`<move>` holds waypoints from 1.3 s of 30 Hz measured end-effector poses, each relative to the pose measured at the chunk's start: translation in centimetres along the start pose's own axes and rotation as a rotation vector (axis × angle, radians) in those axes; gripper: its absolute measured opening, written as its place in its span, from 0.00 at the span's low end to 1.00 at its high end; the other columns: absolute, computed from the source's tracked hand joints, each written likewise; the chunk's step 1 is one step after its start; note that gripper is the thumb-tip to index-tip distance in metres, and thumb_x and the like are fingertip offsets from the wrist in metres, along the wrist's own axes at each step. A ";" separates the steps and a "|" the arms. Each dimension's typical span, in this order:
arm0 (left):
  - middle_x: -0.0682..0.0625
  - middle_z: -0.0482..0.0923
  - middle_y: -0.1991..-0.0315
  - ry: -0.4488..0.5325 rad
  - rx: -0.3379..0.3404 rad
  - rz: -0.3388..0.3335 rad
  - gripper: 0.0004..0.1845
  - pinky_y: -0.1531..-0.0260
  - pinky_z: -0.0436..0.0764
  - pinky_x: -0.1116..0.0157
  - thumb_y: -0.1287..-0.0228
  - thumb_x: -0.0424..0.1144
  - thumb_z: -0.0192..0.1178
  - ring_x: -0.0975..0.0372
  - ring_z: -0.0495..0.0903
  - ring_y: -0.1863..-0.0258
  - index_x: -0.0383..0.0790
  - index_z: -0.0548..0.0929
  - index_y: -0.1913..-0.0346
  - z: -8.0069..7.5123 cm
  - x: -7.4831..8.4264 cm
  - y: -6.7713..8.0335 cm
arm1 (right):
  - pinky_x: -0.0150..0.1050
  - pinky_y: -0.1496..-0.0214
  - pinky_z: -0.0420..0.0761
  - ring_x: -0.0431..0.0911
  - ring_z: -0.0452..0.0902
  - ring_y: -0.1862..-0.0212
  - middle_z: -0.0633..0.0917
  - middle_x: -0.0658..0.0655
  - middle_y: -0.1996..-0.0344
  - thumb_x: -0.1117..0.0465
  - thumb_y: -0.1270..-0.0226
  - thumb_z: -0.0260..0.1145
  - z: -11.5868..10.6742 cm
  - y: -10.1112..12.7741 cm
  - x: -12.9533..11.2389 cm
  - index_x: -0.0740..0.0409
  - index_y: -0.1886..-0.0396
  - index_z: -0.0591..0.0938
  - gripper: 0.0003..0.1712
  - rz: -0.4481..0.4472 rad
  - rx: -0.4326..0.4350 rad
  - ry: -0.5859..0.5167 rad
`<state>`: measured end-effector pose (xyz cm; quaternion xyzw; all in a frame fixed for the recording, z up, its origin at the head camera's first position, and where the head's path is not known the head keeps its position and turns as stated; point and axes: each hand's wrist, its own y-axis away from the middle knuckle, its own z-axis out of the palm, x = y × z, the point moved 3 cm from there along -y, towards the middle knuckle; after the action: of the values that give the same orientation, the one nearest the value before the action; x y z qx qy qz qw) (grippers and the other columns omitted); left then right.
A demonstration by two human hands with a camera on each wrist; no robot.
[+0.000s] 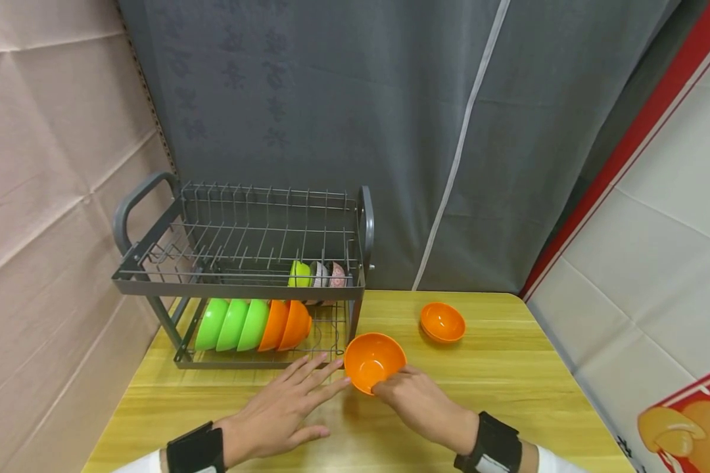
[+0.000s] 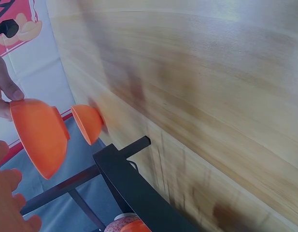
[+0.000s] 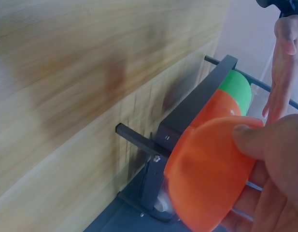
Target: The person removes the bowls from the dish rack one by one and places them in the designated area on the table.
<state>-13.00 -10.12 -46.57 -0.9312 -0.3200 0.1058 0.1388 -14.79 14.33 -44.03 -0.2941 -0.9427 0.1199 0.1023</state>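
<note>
I have my right hand (image 1: 417, 397) pinching the near rim of an orange bowl (image 1: 374, 360), thumb over the edge and fingers underneath, so my grip is closed on it and the bowl is tilted up off the table (image 1: 509, 387), just in front of the right end of the dish rack (image 1: 242, 276). My left hand (image 1: 281, 410) lies flat beside it, fingers spread and straight, tips close to the bowl but holding nothing. As I judge it, the loading is well along: three green bowls (image 1: 232, 324) and two orange bowls (image 1: 285, 324) already stand on edge in the lower tier, and a few small dishes (image 1: 318, 274) sit behind them. The bowl in my grip and a second orange bowl (image 1: 442, 322) well apart on the table remain outside. The rack's front rail and its right post stand between my bowl and the free slots.
</note>
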 end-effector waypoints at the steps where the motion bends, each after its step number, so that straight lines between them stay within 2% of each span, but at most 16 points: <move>1: 0.49 0.49 0.17 -0.003 0.001 0.000 0.40 0.18 0.29 0.60 0.27 0.70 0.40 0.50 0.57 0.20 0.54 0.57 0.19 0.0 0.0 -0.1 | 0.29 0.65 0.73 0.31 0.74 0.76 0.80 0.39 0.83 0.66 0.47 0.73 0.0 0.0 0.1 0.44 0.76 0.77 0.15 0.010 -0.006 0.008; 5: 0.50 0.49 0.17 -0.007 0.004 0.004 0.40 0.21 0.56 0.52 0.27 0.70 0.41 0.51 0.57 0.20 0.56 0.57 0.19 0.0 0.0 -0.3 | 0.31 0.64 0.77 0.32 0.78 0.74 0.83 0.40 0.81 0.67 0.47 0.74 -0.1 0.2 0.5 0.44 0.75 0.78 0.14 0.047 -0.011 0.037; 6: 0.50 0.49 0.17 -0.009 0.003 0.005 0.40 0.23 0.59 0.51 0.27 0.71 0.41 0.51 0.57 0.20 0.56 0.57 0.19 0.0 0.0 -0.4 | 0.32 0.63 0.77 0.32 0.79 0.74 0.84 0.41 0.80 0.67 0.47 0.74 -0.1 0.3 0.6 0.44 0.75 0.78 0.14 0.055 -0.009 0.042; 7: 0.50 0.49 0.17 -0.010 0.002 0.006 0.40 0.22 0.58 0.51 0.27 0.71 0.40 0.51 0.57 0.20 0.56 0.56 0.19 0.0 0.1 -0.4 | 0.32 0.63 0.77 0.33 0.79 0.74 0.84 0.41 0.80 0.67 0.47 0.74 -0.1 0.3 0.7 0.44 0.75 0.78 0.14 0.058 -0.005 0.049; 11: 0.50 0.47 0.17 -0.007 -0.013 0.012 0.40 0.17 0.35 0.57 0.27 0.71 0.39 0.51 0.55 0.19 0.57 0.54 0.19 0.1 0.1 -0.5 | 0.32 0.65 0.77 0.33 0.79 0.74 0.85 0.42 0.80 0.67 0.48 0.75 -0.1 0.4 1.3 0.46 0.74 0.79 0.13 0.065 0.012 0.056; 12: 0.50 0.47 0.17 -0.007 -0.014 0.014 0.40 0.18 0.33 0.58 0.27 0.71 0.39 0.51 0.56 0.19 0.57 0.54 0.19 0.1 0.1 -0.6 | 0.33 0.65 0.78 0.33 0.80 0.75 0.86 0.42 0.80 0.67 0.48 0.75 -0.2 0.5 1.4 0.46 0.74 0.79 0.13 0.067 0.013 0.058; 14: 0.50 0.47 0.17 -0.012 -0.014 0.019 0.40 0.17 0.37 0.56 0.27 0.71 0.38 0.50 0.57 0.20 0.57 0.54 0.19 0.1 0.1 -0.7 | 0.33 0.65 0.79 0.33 0.80 0.74 0.86 0.42 0.80 0.67 0.48 0.75 -0.2 0.6 1.8 0.46 0.73 0.80 0.13 0.077 0.010 0.059; 17: 0.49 0.48 0.17 -0.012 -0.018 0.024 0.40 0.21 0.57 0.51 0.27 0.71 0.38 0.50 0.57 0.20 0.57 0.54 0.19 0.1 0.2 -0.9 | 0.34 0.64 0.79 0.32 0.78 0.76 0.84 0.41 0.81 0.69 0.49 0.75 -0.1 0.8 2.4 0.46 0.75 0.78 0.15 0.099 0.007 0.057; 19: 0.49 0.49 0.17 -0.016 -0.021 0.028 0.40 0.24 0.64 0.48 0.27 0.71 0.38 0.50 0.57 0.20 0.57 0.54 0.19 0.0 0.2 -1.0 | 0.34 0.65 0.78 0.32 0.75 0.77 0.83 0.40 0.82 0.71 0.49 0.74 -0.1 1.0 2.8 0.46 0.76 0.77 0.16 0.109 0.011 0.058; 21: 0.49 0.49 0.17 -0.014 -0.024 0.028 0.40 0.24 0.63 0.49 0.27 0.71 0.37 0.51 0.56 0.19 0.58 0.53 0.19 0.0 0.2 -1.2 | 0.34 0.66 0.77 0.31 0.74 0.77 0.81 0.40 0.84 0.71 0.49 0.73 0.0 1.2 3.3 0.47 0.77 0.76 0.17 0.122 0.013 0.061; 25: 0.49 0.49 0.17 -0.025 -0.018 0.039 0.40 0.17 0.43 0.55 0.27 0.71 0.37 0.52 0.54 0.19 0.59 0.49 0.18 0.0 0.3 -1.4 | 0.33 0.69 0.76 0.32 0.72 0.78 0.78 0.40 0.85 0.72 0.48 0.72 0.2 1.5 4.2 0.47 0.79 0.75 0.18 0.148 0.019 0.067; 28: 0.49 0.49 0.17 -0.019 -0.021 0.050 0.40 0.18 0.25 0.59 0.26 0.70 0.37 0.51 0.55 0.19 0.59 0.48 0.18 0.0 0.4 -1.5 | 0.31 0.72 0.72 0.33 0.72 0.79 0.78 0.41 0.85 0.71 0.47 0.73 0.4 1.8 4.9 0.47 0.79 0.75 0.18 0.173 0.018 0.057; 30: 0.48 0.49 0.17 -0.016 -0.025 0.055 0.40 0.19 0.23 0.59 0.26 0.70 0.37 0.50 0.56 0.19 0.58 0.49 0.18 0.0 0.4 -1.6 | 0.30 0.73 0.69 0.34 0.70 0.79 0.77 0.41 0.85 0.70 0.45 0.73 0.5 2.0 5.3 0.47 0.79 0.77 0.17 0.196 0.011 0.037; 31: 0.48 0.49 0.17 -0.013 -0.025 0.057 0.40 0.22 0.17 0.61 0.26 0.70 0.37 0.50 0.55 0.19 0.58 0.51 0.18 0.0 0.5 -1.6 | 0.30 0.74 0.68 0.34 0.69 0.79 0.77 0.41 0.85 0.69 0.43 0.73 0.5 2.1 5.6 0.46 0.79 0.78 0.16 0.209 0.003 0.025; 36: 0.48 0.48 0.17 -0.014 -0.036 0.063 0.39 0.20 0.20 0.60 0.26 0.71 0.35 0.50 0.55 0.19 0.57 0.54 0.19 0.1 0.6 -1.8 | 0.32 0.74 0.69 0.35 0.66 0.79 0.75 0.42 0.85 0.65 0.39 0.73 0.8 2.6 6.5 0.47 0.77 0.80 0.12 0.255 -0.032 0.008; 39: 0.49 0.48 0.17 -0.016 -0.047 0.063 0.40 0.17 0.38 0.55 0.26 0.71 0.34 0.50 0.56 0.20 0.58 0.51 0.18 0.2 0.7 -1.8 | 0.34 0.74 0.72 0.36 0.69 0.78 0.77 0.42 0.84 0.65 0.39 0.73 1.1 2.9 7.0 0.47 0.75 0.82 0.10 0.269 -0.041 0.031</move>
<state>-13.53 -8.22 -46.27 -0.9429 -0.2942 0.1100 0.1111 -19.18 20.49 -45.07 -0.4215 -0.8954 0.1087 0.0937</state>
